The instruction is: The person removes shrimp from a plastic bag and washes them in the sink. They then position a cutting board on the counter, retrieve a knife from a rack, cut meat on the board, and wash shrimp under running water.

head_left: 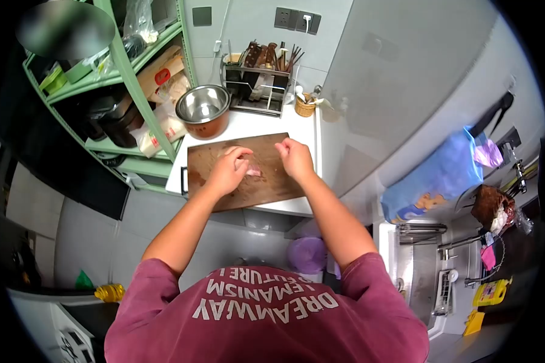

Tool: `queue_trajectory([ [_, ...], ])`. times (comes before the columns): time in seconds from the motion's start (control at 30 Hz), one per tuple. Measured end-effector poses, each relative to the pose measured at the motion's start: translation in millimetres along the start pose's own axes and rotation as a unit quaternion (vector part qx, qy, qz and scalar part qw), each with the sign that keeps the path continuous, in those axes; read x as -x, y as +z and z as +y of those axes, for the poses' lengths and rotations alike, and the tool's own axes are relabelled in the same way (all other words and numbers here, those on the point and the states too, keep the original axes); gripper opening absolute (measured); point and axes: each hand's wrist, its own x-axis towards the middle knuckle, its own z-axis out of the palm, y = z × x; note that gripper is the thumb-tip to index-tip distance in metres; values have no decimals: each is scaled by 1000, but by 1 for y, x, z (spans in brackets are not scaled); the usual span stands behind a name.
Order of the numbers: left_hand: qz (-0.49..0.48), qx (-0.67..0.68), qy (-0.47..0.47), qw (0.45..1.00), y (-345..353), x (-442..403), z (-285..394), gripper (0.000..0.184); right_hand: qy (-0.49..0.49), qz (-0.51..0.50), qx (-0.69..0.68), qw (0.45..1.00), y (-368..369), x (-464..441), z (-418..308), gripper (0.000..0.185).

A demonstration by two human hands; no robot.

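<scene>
A wooden cutting board (pixel 263 192) lies on the white counter in front of me, its surface marked with damp patches. On it is a small piece of pink raw meat (pixel 254 172). My left hand (pixel 229 170) is at the left end of the meat, its fingers bent and closed on it. Over the right part of the board is my right hand (pixel 295 158), with curled fingers; whatever is in them, if anything, is hidden from view.
A steel bowl (pixel 203 104) sits in a brown pot (pixel 206 127) behind the board. Further back stand a knife rack (pixel 257 88) and a small wicker basket (pixel 304 107). Green shelves (pixel 130 85) rise at left, a grey panel (pixel 387 78) at right. A sink (pixel 418 272) is lower right.
</scene>
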Motion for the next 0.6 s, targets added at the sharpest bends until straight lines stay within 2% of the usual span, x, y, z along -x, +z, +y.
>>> queue_trajectory([
  [0.03, -3, 5, -11, 1000, -16, -11, -5, 20, -34, 25, -14, 999, 7, -18, -2, 14],
  [0.07, -9, -43, 10, 999, -33, -23, -10, 21, -27, 15, -6, 1000, 10, -34, 0, 15],
  [0.1, 4, -40, 10, 999, -41, -33, -29, 22, -17, 3, 3, 1000, 8, -44, -7, 20],
  [0.17, 13, -35, 13, 999, -55, -51, -47, 23, -112, 15, 41, 993, 19, -76, 13, 34],
  [0.2, 14, -28, 16, 999, -59, -61, -51, 24, -73, -13, 51, 996, 14, -89, 7, 36],
  [0.23, 20, -19, 21, 999, -59, -71, -58, 25, -60, 10, 43, 997, 15, -104, 4, 26],
  [0.3, 5, -29, 21, 999, -62, -102, -65, 27, 37, -23, 43, 998, 11, -137, -8, 17],
  [0.37, 7, -57, 43, 997, -60, -135, -70, 30, -9, -9, 110, 994, 17, -173, -12, 26],
  [0.4, 15, -76, 74, 994, -59, -153, -72, 32, -29, 12, 128, 991, 21, -187, -17, 29],
  [0.43, 24, -96, 104, 990, -60, -168, -70, 34, -48, 23, 89, 995, 25, -203, -16, 23],
  [0.47, -3, -86, 63, 994, -63, -184, -65, 37, -61, 52, 81, 993, 28, -222, -13, 18],
  [0.53, 5, -126, 95, 987, -71, -217, -61, 39, -109, 122, 25, 986, 20, -250, -21, 14],
  [0.57, 6, -136, 96, 986, -73, -231, -61, 39, -91, 147, 17, 985, 16, -269, -22, 15],
  [0.6, 14, -150, 98, 984, -75, -245, -59, 40, -135, 189, 52, 971, 12, -292, -19, 16],
])
